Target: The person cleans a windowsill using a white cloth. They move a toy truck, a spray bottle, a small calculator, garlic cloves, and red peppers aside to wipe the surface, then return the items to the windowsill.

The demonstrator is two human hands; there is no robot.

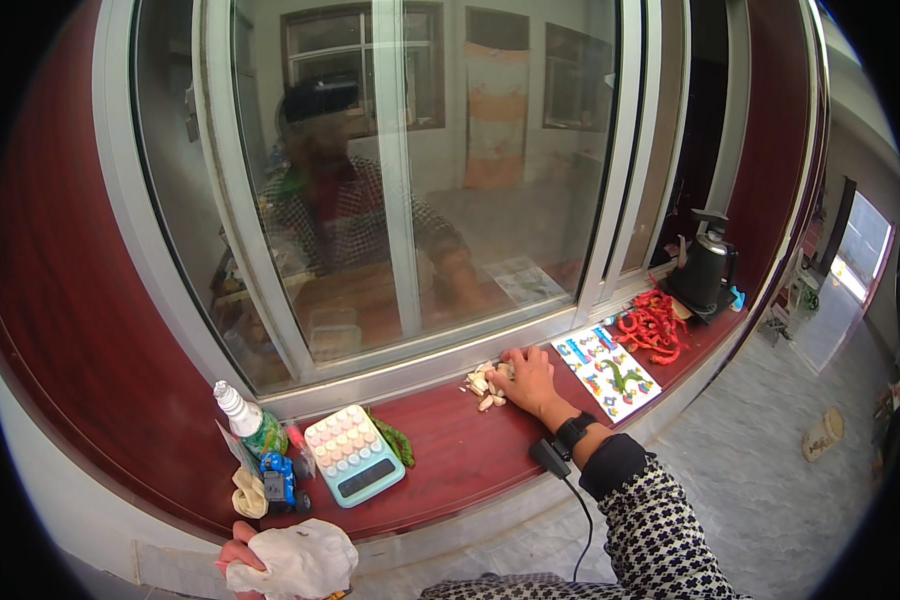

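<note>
My right hand [529,379] rests over a small pile of garlic cloves [481,384] on the dark red windowsill [450,442]; its fingers are bent onto the cloves, and whether any are gripped is hidden. Near the bottom left, my left hand [241,556] holds a crumpled white cloth or tissue [300,556] in front of the sill's edge. A pastel calculator [355,455] lies left of the garlic, with green peppers [397,442] beside it. Right of my right hand is a patterned white sheet [596,375] with green chillies [624,380] on it.
Red chillies [654,322] and a black electric kettle [701,274] occupy the right end. A blue toy vehicle [279,480] and a green-labelled bottle [251,424] stand at left. Sliding glass windows [495,225] rise behind the sill. A black cable [585,517] hangs near my right wrist.
</note>
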